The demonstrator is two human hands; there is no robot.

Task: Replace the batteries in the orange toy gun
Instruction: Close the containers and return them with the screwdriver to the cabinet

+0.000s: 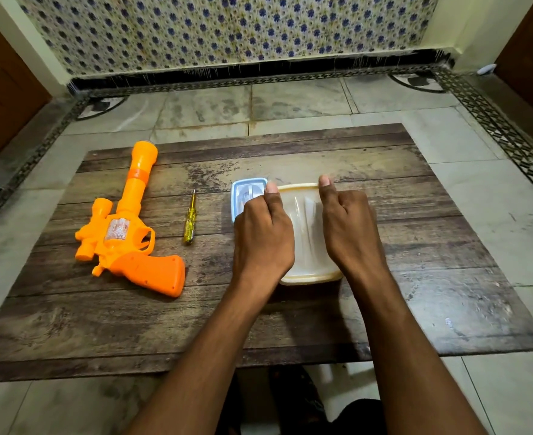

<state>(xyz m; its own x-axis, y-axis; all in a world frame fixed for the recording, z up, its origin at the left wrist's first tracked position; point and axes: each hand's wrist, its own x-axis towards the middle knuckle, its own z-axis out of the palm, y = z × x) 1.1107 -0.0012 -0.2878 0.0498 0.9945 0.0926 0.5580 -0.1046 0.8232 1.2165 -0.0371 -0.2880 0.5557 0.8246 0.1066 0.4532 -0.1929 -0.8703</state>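
The orange toy gun (127,227) lies flat on the left of a wood-patterned board (165,324), barrel pointing away. A yellow-handled screwdriver (190,219) lies just right of it. Mid-board stands a translucent box with a cream rim (306,246). My left hand (263,237) and my right hand (350,227) grip its two sides, fingers curled, thumbs pressed on the far rim. A smaller box with a blue rim (243,193) sits against its far left corner, partly behind my left hand. No batteries show.
The board lies on a pale tiled floor (478,199) with a dark patterned border. A wall with blue-flower tiles (227,29) rises behind. Brown doors stand at both sides. Dark clothing shows below the board's near edge.
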